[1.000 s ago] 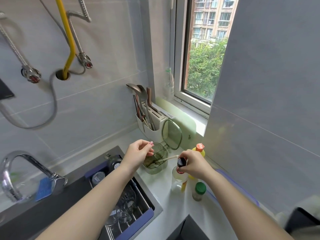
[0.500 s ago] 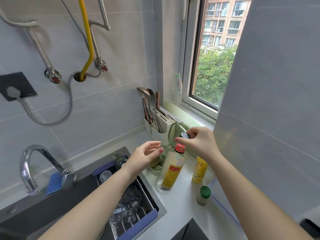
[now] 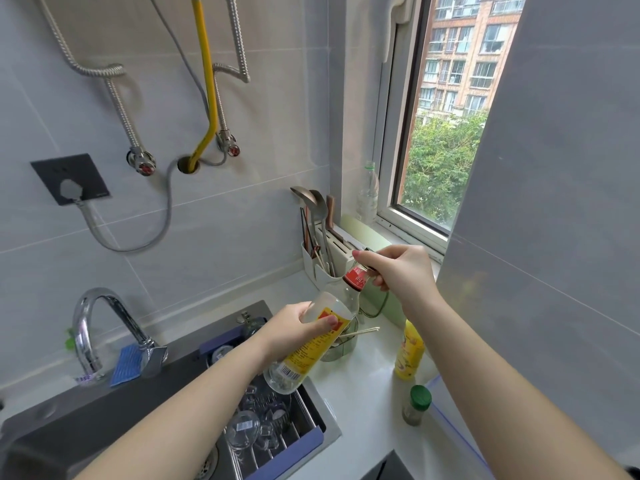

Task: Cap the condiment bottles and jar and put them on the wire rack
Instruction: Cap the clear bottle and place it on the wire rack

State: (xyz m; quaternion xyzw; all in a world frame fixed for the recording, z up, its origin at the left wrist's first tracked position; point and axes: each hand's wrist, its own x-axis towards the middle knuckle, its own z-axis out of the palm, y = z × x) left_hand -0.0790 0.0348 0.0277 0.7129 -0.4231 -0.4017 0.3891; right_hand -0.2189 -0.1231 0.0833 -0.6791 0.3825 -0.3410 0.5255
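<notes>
A clear condiment bottle [image 3: 308,355] with a yellow label and red neck band is held tilted in the air above the sink's edge. My left hand [image 3: 294,330] grips its body. My right hand [image 3: 398,271] pinches its top, where the cap is hidden under the fingers. On the white counter stand a yellow bottle [image 3: 408,351] and a small jar with a green lid [image 3: 417,405]. A green-tinted jar [image 3: 341,344] with its lid swung open and a stick across it sits behind the held bottle.
A rack with a blue rim [image 3: 277,434] lies in the dark sink and holds several glasses. A faucet [image 3: 104,327] stands at left. A white utensil holder [image 3: 322,251] and a clear plastic bottle [image 3: 367,192] stand by the window.
My right hand lifted the clear bottle off the counter by its top. My left hand moved from the green jar and took hold of the bottle's body. The view tilted upward.
</notes>
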